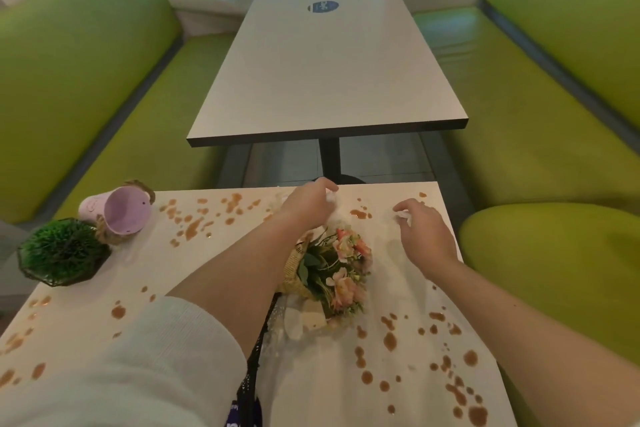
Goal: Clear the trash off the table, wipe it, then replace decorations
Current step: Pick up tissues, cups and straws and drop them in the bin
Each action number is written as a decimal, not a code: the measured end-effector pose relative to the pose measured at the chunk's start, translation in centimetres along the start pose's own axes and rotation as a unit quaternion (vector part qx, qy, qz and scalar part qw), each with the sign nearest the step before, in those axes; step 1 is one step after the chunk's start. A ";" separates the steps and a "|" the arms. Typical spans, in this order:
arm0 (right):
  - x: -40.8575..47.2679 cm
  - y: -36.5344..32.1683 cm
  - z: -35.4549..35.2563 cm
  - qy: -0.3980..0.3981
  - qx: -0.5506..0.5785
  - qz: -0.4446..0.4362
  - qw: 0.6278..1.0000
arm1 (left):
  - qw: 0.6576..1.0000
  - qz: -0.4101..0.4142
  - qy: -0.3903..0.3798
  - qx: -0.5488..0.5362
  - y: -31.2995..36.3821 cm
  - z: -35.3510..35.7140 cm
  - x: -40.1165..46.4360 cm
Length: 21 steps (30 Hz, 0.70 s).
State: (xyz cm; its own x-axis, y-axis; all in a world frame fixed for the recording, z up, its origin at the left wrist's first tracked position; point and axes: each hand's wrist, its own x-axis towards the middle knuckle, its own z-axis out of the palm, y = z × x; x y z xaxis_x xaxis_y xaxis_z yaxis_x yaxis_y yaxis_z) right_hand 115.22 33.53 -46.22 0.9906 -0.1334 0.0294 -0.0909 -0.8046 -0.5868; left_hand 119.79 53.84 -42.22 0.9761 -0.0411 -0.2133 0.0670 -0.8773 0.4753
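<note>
Early stage, by my read: trash pickup only. Left hand [308, 201] reaches to the far edge of the table [207, 274], fingers curled round a crumpled white tissue [331, 197]. Right hand [420, 229] is near the far right corner, fingertips pinching a 2nd small white tissue wad [403, 217] that sits on the top.

Not wiped yet: brown spill spots [389, 340] all over, thick front right, also far left & near the left edge. Decorations not back in place: pink bucket [121, 213] tipped on its side at the left edge, green plant ball in a dark dish [62, 253] just beside it, flower bouquet [336, 270] lying flat mid-table betw. the arms, w/ a white doily or paper under it, can't tell which.

Table is white & glossy. Room: booth seating, lime-green benches [86, 80] both sides, a 2nd table [329, 73] beyond w/ a round blue sticker, bright window at the back.
</note>
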 end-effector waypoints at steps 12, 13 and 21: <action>-5.8 -13.2 -4.8 -0.112 0.298 0.019 0.948 | 0.957 -0.091 0.126 -0.245 -0.9 -10.0 -10.9; -6.5 -14.7 -4.8 -0.119 0.281 0.029 0.952 | 0.953 -0.086 0.128 -0.259 -1.6 -10.7 -12.0; -15.5 -23.9 -1.6 -0.178 0.157 0.003 0.971 | 0.920 -0.118 0.122 -0.355 -8.9 -15.1 -21.4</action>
State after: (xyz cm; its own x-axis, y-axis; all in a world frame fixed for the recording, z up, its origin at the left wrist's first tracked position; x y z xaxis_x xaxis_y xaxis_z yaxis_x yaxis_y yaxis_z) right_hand 101.87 53.88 -31.40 0.9678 0.1166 -0.2231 -0.1156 -0.5812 -0.8055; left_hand 101.39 69.79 -28.99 0.9289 0.2941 -0.2253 0.3161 -0.3123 0.8958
